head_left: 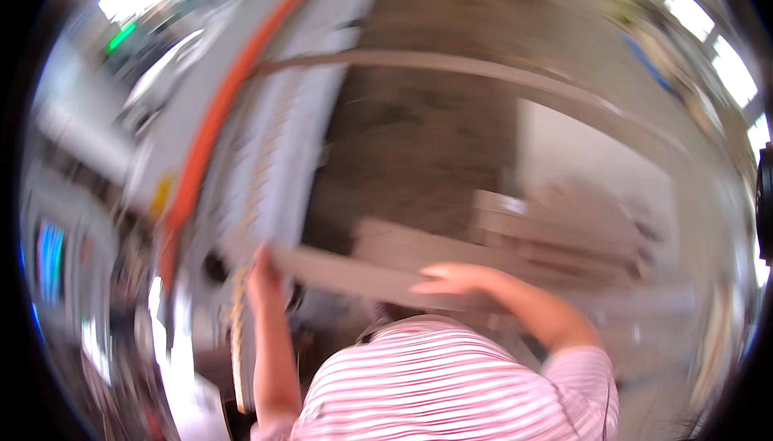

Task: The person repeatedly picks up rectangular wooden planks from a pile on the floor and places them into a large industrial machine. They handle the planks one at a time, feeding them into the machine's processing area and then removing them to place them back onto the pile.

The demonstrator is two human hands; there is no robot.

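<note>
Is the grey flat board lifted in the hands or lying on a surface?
Lifted: the board hangs between the left hand at its end and the right hand on top.

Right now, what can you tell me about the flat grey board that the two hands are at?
The board is a thin, flat, grey-brown panel, perhaps cardboard or wood; blur hides its surface. It lies nearly level, tilted slightly down to the right, in front of the striped shirt. The left hand grips its left end, and the right hand rests flat on top near its right part. Similar flat pieces are stacked behind it.
</note>
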